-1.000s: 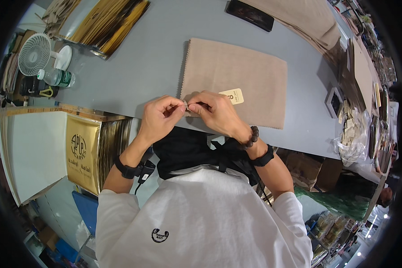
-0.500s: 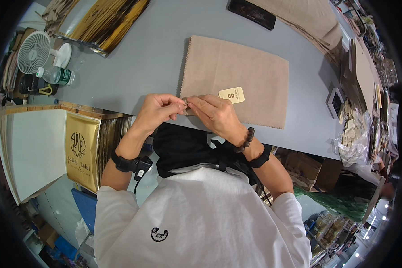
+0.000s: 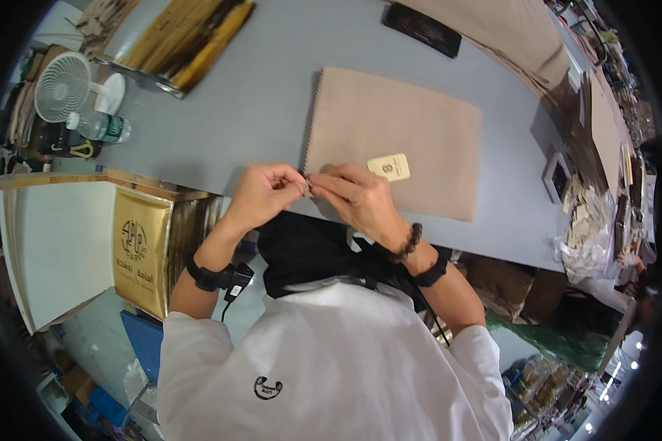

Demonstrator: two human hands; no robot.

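A folded beige cloth [image 3: 412, 125] with a zigzag-cut edge lies on the grey table in front of me. On its lower part rests a small cream tag [image 3: 388, 167] with rounded corners and dark print. My left hand [image 3: 263, 197] and my right hand [image 3: 362, 197] meet at the cloth's near left corner, fingertips almost touching. Both are closed in a pinch. Whatever sits between the fingertips is too small to make out; it may be the cloth's corner or something attached there.
Gold packets [image 3: 187, 37] are stacked at the far left, near a white fan [image 3: 62, 87] and a plastic bottle [image 3: 99, 126]. A dark phone [image 3: 422, 29] lies at the back beside more beige cloth [image 3: 504, 33]. A clear bag of scraps [image 3: 592, 228] sits at the right edge.
The view has shifted slightly, so the table's things appear a little lower and to the right. Both hands stay pinched together at the cloth's corner, with small finger movements.
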